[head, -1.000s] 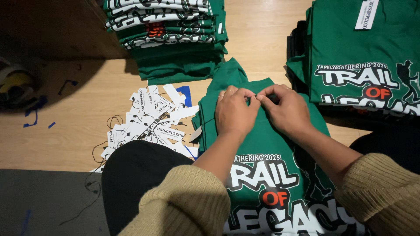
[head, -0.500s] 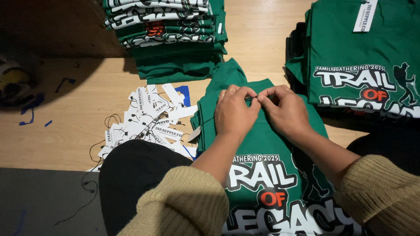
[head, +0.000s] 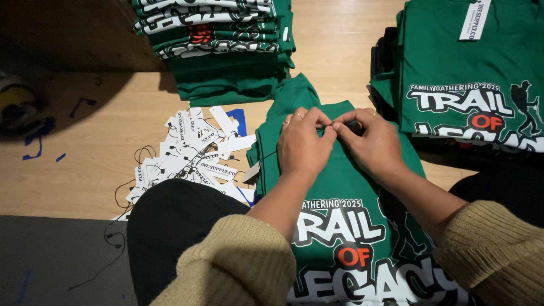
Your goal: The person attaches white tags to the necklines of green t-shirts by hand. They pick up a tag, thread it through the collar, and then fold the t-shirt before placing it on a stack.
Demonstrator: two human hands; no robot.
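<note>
A green printed T-shirt [head: 345, 187] lies flat in front of me, collar away from me. My left hand [head: 303, 141] and my right hand [head: 371, 141] meet at its collar, fingertips pinched together on the fabric there. What sits between the fingertips is hidden. A white paper tag [head: 251, 171] on a thin string lies at the shirt's left edge. Both arms wear tan knitted sleeves.
A heap of white paper tags [head: 192, 153] with black strings lies on the wooden floor [head: 102, 147] to the left. A stack of folded green shirts [head: 221, 39] stands at the back, another tagged pile [head: 470, 73] at the right. My dark-clad knee [head: 170, 232] is at the lower left.
Both hands stay at the collar; the fingertips have shifted only slightly. The view has drifted a little.
</note>
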